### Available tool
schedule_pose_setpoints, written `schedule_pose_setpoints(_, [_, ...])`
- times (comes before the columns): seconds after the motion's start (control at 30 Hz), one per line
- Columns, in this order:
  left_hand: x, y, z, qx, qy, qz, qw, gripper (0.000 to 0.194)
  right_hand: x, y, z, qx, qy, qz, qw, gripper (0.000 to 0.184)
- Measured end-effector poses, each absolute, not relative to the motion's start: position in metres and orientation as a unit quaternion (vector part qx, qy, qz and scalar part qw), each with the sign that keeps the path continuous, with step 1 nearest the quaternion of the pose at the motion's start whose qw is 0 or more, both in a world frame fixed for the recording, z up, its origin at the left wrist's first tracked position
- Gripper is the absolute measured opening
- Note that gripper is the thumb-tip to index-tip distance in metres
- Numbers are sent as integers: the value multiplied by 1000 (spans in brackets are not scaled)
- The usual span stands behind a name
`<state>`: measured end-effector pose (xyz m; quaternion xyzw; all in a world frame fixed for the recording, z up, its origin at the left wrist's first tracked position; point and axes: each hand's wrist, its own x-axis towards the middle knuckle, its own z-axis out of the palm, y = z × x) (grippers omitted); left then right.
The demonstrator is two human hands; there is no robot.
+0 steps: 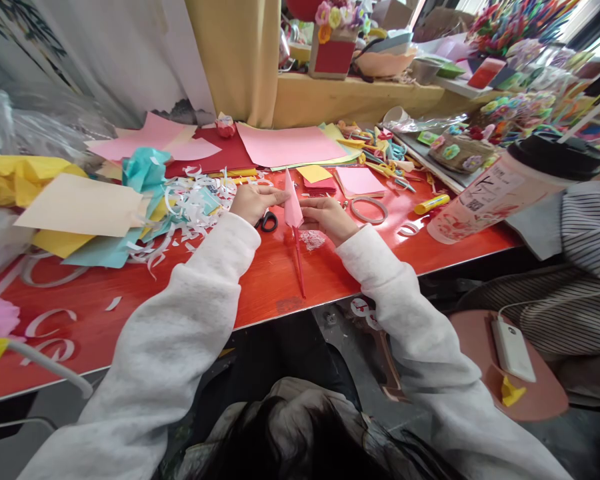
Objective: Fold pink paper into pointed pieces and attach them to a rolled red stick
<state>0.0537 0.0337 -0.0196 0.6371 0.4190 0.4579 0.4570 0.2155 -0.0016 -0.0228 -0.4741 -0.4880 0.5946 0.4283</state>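
Observation:
My left hand [254, 202] pinches the left side of a pink folded paper piece [293, 208], narrow and pointed at the top, held above the red table. From the right, my right hand [333, 219] has its fingers closed on the same paper. A thin red stick [299, 263] hangs below the paper's lower end; whether it is fixed inside is hidden. Black-handled scissors [267, 223] lie beside my left hand. Behind my right hand are a yellow square of paper [314, 174] and a stack of pink squares [360, 181].
White paper shreds [195, 203] and crumpled teal paper [145, 168] lie left. Large pink sheets [287, 145] are at the back. A tape roll [369, 210], a yellow glue stick [431, 204] and a tall lidded cup [495, 190] stand or lie right.

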Motion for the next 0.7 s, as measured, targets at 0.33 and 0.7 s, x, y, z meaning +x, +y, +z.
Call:
schedule_pose_setpoints(0.33, [60, 29, -22, 633, 462, 435, 443, 30, 216, 0, -26, -465, -499, 594, 427, 24])
schedule_pose_setpoints(0.7, [59, 30, -24, 650, 465, 438, 411, 33, 216, -2, -26, -456, -506, 602, 417, 22])
